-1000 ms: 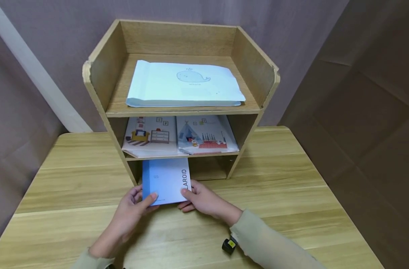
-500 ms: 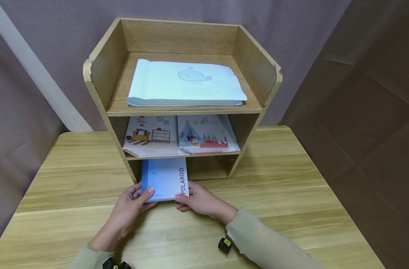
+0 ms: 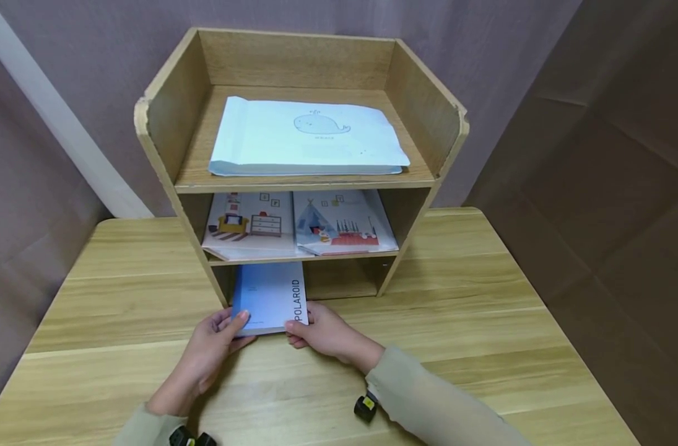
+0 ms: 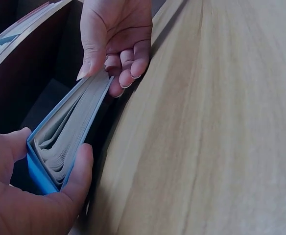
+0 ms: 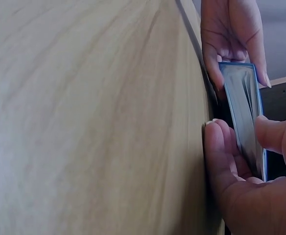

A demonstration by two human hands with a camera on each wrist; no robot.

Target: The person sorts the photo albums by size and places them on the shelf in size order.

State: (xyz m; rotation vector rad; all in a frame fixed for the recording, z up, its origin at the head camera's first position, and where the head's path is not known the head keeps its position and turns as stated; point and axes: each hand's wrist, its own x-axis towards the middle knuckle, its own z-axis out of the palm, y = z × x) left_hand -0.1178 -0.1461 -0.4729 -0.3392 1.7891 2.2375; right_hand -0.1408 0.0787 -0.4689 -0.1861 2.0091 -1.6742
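A blue and white photo album marked POLAROID lies partly inside the left side of the shelf's lowest compartment, its near end sticking out. At its near left corner my left hand pinches it, thumb on the cover and fingers beneath. My right hand grips the near right corner the same way. In the left wrist view the album's page edges fan between the covers, with the blue spine by my left thumb. The right wrist view shows both hands on the album. Its far end is hidden under the middle shelf.
The wooden shelf unit stands on the wooden table. A white whale-print album lies on the top level. Two illustrated books lie side by side on the middle level. Right of the held album, the lowest compartment floor shows.
The album has shifted a little left and lies straighter in the lowest compartment. Both hands have moved left with it, the right one further. The word POLAROID now shows in full.
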